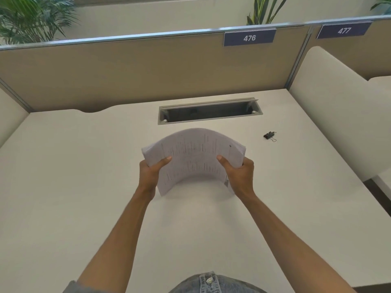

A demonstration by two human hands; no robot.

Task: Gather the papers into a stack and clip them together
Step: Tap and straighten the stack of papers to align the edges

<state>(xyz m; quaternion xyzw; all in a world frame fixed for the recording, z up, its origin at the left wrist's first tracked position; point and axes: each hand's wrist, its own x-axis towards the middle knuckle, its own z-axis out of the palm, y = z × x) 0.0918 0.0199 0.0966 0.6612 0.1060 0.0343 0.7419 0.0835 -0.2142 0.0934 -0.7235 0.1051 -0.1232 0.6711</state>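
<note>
Cream desk [74, 187] in a numbered office cubicle, and the papers [193, 157] are up off it, held over the middle and bowed into an arch. Left hand [151, 173] clamps the left edge, right hand [239, 174] clamps the right, thumbs on the printed face. Long axis runs left to right between the hands, and the hump of the arch points up and away toward the far cable slot [209, 112].

Risk, as I read it: the far-left corner looks fanned, so sheets could slide out of line if either pinch slackens (that bend is spring-loaded). Clipping likely means one hand letting go, and the clip [269, 135] sits well apart on the far right, so a one-handed stack may sag or spill.
</note>
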